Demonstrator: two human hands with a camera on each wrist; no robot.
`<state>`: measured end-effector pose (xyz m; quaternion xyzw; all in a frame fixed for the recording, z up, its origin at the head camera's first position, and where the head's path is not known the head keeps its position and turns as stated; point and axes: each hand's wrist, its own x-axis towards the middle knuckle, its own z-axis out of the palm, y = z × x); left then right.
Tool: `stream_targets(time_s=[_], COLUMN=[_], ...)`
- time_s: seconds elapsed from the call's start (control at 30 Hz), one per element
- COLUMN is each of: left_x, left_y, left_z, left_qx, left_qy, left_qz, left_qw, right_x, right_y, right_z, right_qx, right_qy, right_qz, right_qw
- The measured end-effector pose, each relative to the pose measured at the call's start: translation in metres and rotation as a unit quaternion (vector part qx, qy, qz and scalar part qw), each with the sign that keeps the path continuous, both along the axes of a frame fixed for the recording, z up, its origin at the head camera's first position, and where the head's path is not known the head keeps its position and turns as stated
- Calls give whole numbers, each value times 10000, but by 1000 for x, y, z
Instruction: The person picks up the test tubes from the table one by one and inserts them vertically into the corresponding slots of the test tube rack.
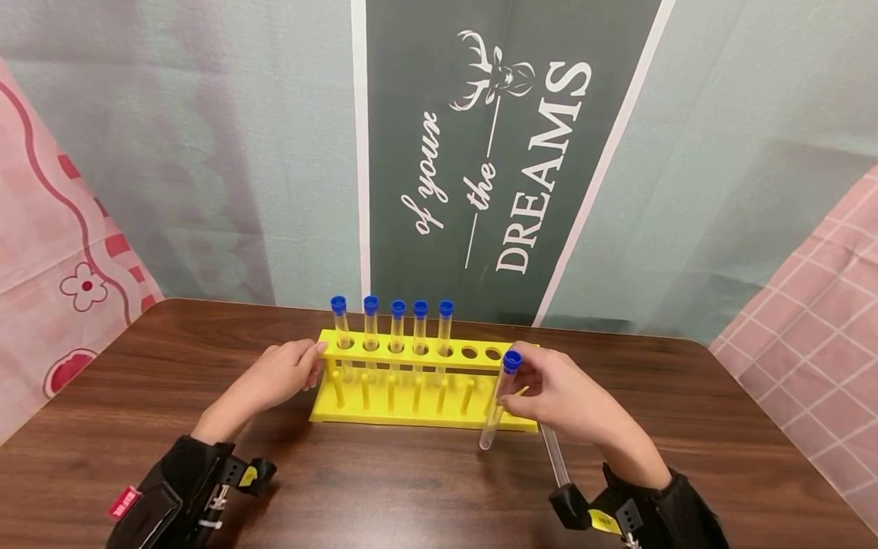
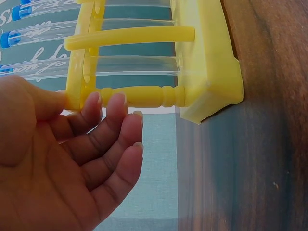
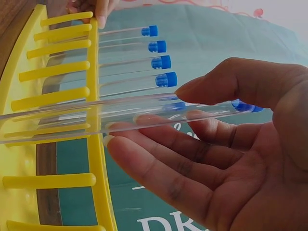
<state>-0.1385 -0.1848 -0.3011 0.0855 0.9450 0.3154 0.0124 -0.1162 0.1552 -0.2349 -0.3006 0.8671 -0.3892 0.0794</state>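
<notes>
A yellow test tube rack [image 1: 418, 418] stands on the table, with several blue-capped test tubes [image 1: 445, 324] upright in its left and middle holes. My left hand [image 1: 286, 370] pinches the left end of the rack's top bar between thumb and forefinger, the other fingers loosely curled beside the end post [image 2: 139, 96]. In front of the rack's right end, my right hand [image 1: 555, 385] holds a clear test tube [image 1: 491, 423] by its upper part, thumb against fingers. That tube tilts slightly, blue cap [image 1: 511, 361] up, its lower end in front of the rack's base.
Below the right hand a clear, tube-like length [image 1: 554, 456] runs to the black wrist camera [image 1: 569, 506]. A row of yellow pegs [image 1: 442, 396] lines the rack's front. Behind the brown wooden table [image 1: 384, 488] hangs a printed cloth [image 1: 309, 152].
</notes>
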Motion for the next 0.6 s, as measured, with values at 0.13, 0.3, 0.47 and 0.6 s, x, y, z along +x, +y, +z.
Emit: stream_targets(time_s=[0.13,0.3,0.47,0.6], left_x=[0,0,2,2], left_y=[0,0,0,0], left_z=[-1,-1,-1,-1], left_qx=[-11,-51,-62,-52], left_qy=[56,164,285,288], left_qz=[-6,-11,-20,-26], left_qw=[10000,9999,9996,9996], right_x=[0,-1,-2,-4], right_y=[2,3,1,0], right_z=[1,2,6,10], right_qx=[-35,-42,22,88], right_qy=[16,34,135,259], right_qz=[-41,-53,-74,-75], right_qw=[10000,10000,9999,9996])
